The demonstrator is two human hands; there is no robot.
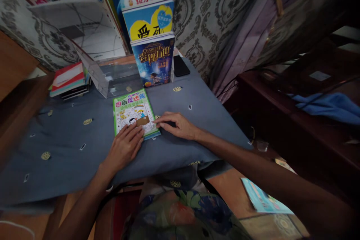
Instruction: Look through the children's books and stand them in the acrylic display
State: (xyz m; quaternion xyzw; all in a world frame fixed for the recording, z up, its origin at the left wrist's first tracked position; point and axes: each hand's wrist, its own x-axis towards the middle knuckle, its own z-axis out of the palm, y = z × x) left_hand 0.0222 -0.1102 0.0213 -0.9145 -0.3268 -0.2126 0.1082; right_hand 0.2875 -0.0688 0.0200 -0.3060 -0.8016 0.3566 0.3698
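Note:
A green-bordered picture book [140,105] with colourful Chinese lettering lies closed on the cloth-covered table, and a bluish edge shows under its lower right side. My left hand [126,144] rests flat on the lower left of its cover, fingers stretched out and holding nothing. At the book's right edge, my right hand [178,125] touches the cover with its outstretched index finger. A gap shows between that hand's fingers and thumb. Just behind the book stands a clear acrylic holder [123,82], with a dark blue book [154,60] upright at its right side.
More upright books, including a yellow-and-blue one [149,18], rise behind. A black phone [180,65] lies to their right. A book stack [70,82] sits at the left. The table's cloth [197,120] drops at the front edge, and a light-blue booklet [264,197] is below.

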